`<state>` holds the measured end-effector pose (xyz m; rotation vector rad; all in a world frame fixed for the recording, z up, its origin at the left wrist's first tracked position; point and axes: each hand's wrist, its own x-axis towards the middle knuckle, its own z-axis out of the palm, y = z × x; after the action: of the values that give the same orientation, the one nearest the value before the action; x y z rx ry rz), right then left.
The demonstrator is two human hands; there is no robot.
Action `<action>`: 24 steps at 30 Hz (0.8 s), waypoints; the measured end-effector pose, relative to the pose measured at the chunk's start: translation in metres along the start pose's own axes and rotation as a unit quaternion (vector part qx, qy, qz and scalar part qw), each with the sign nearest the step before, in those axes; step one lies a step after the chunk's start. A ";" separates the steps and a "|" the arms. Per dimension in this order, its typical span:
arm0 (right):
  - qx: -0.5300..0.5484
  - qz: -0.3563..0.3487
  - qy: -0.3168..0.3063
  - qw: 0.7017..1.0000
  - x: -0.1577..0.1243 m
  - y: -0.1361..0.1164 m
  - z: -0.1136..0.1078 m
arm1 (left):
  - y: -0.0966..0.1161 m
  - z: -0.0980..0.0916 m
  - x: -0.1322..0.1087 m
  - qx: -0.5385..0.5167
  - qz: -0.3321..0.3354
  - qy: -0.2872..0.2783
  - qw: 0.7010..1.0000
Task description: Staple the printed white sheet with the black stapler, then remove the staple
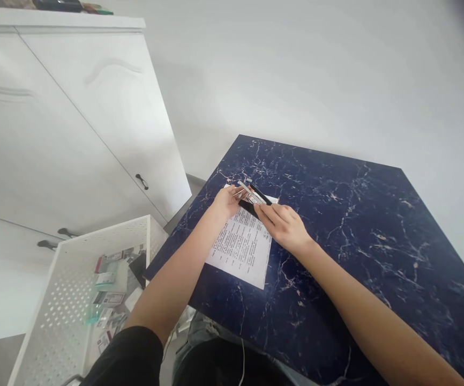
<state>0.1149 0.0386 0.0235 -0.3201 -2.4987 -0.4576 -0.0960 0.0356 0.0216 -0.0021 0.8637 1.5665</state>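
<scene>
Over the upper part of a printed sheet of paper (242, 244), an opened black and silver stapler (258, 197) is held at a slant between my two hands. My right hand (286, 228) is closed around its near right end, thumb and fingers on the body. At the far left end, the fingers of my left hand (226, 202) are bent against the stapler; a thin silvery part shows by their tips, too small to make out. Just beyond the stapler, a small grey piece (249, 180) lies on the table.
The dark blue marble-patterned table (336, 214) stands against a white wall (296, 69). Below its left edge is a white perforated basket (61, 300) with several small packages inside. A white cabinet (95, 118) with dark handles stands at the left. A white cable (243, 359) hangs near my lap.
</scene>
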 end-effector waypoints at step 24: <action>0.364 0.387 -0.053 0.845 -0.015 -0.047 0.003 | 0.054 0.017 0.097 0.847 0.257 -0.210 0.415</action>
<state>0.1103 -0.0052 0.0002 -0.9747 -2.1779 0.8298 -0.1548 0.1308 0.0160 2.1945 1.7215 0.3563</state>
